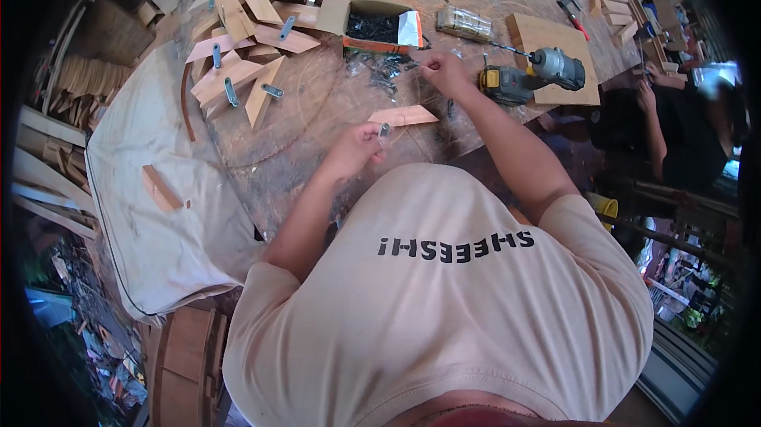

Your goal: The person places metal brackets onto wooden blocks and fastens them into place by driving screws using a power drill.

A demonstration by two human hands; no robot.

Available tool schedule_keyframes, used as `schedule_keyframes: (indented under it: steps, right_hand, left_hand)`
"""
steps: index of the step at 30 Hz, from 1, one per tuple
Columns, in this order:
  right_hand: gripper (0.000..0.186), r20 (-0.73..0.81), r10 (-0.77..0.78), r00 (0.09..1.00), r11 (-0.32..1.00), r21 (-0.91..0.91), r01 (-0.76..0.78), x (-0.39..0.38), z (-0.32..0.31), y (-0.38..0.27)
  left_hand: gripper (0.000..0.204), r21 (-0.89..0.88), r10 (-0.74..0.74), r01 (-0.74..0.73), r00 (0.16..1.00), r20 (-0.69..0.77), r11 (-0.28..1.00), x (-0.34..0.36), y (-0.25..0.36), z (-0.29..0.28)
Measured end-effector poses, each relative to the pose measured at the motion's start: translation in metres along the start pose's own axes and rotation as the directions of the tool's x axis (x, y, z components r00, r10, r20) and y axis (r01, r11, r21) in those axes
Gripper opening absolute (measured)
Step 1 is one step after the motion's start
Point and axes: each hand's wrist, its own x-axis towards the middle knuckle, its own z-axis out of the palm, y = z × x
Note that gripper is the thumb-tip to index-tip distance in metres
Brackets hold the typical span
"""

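My left hand grips a small oblong metal plate just left of a short angled wood piece on the worktable. My right hand pinches at something too small to make out beside scattered black screws. Just behind them sits an open cardboard box full of black screws. Right of my right hand a cordless driver with a long bit lies partly on a plywood board. At back left, several cut wood pieces with metal plates attached are heaped together.
A pale cloth with a loose wood stick drapes the table's left side. A clear package lies by the screw box. A clamp is at back right. Another person in black works to the right.
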Motion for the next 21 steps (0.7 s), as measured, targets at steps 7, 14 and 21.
schedule_keyframes:
  steps: [7,14,21]
  right_hand:
    - [0.028,0.134,-0.131,0.982,0.978,0.181,0.105,-0.021,0.003,-0.002]
    - [0.048,0.349,-0.253,0.902,0.936,-0.146,0.319,-0.079,0.011,-0.020]
    - [0.043,0.214,-0.163,0.963,0.971,-0.138,0.195,-0.098,0.028,-0.018]
  left_hand:
    - [0.020,-0.060,-0.011,0.008,0.999,-0.040,0.998,0.006,-0.028,0.021]
    - [0.020,-0.075,-0.136,0.128,0.983,-0.122,0.989,0.011,-0.015,0.034]
    - [0.017,-0.066,-0.070,0.057,0.972,-0.224,0.996,0.021,-0.029,0.030]
